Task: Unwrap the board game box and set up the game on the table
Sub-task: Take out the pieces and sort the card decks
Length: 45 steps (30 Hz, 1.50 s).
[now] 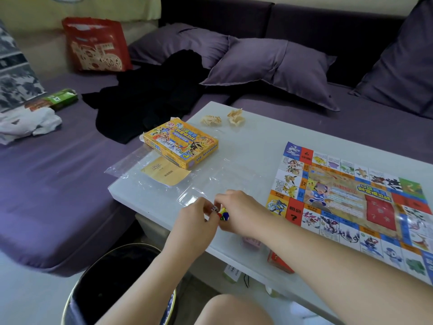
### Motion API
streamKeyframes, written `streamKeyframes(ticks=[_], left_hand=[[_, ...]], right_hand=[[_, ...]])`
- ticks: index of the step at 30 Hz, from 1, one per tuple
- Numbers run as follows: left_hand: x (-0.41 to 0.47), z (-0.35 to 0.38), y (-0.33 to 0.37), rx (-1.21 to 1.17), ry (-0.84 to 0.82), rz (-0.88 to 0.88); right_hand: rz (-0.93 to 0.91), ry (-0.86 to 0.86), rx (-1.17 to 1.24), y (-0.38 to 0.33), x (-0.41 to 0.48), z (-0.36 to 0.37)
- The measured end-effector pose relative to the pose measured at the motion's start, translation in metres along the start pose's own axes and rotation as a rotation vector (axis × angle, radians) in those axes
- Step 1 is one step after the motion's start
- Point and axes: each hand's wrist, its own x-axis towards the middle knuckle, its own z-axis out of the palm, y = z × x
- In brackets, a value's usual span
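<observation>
Head camera looks down on two bare hands meeting over the table's near edge. Fingertips of the left hand curl in and pinch a white die. The right hand curls its fingers round small coloured pieces in red, yellow, green and blue, which touch the die. Whether a wrapper joins them cannot be told. Just beyond the hands, clear plastic wrap lies on the white table and bears a yellow leaflet. The yellow game box lies just beside the leaflet. To the right, the game board lies unfolded and flat. Two crumpled paper wads sit near the far edge. A dark bin stands on the floor below the left forearm.
</observation>
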Motion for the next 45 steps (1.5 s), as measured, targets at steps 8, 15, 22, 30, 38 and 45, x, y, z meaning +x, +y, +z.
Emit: streamKeyframes(ticks=[8, 15, 22, 30, 38, 45], left_hand=[[0.009, 0.001, 0.003, -0.017, -0.021, -0.072], [0.012, 0.004, 0.008, 0.033, -0.035, -0.047], [0.014, 0.006, 0.014, 0.107, -0.017, -0.03], [0.017, 0.004, 0.018, 0.031, -0.017, -0.031], [0.029, -0.013, 0.068, 0.008, 0.035, 0.145], [0.005, 0.044, 0.156, -0.017, -0.044, 0.382]], right_hand=[[0.075, -0.003, 0.099, 0.004, 0.004, 0.0], [0.187, -0.079, 0.103, 0.0, 0.01, -0.007], [0.247, -0.122, 0.091, -0.002, 0.016, -0.008], [0.27, -0.126, 0.183, 0.002, 0.02, -0.018], [0.312, 0.026, 0.424, 0.017, 0.003, -0.074], [0.403, 0.221, 0.344, 0.073, -0.094, -0.12]])
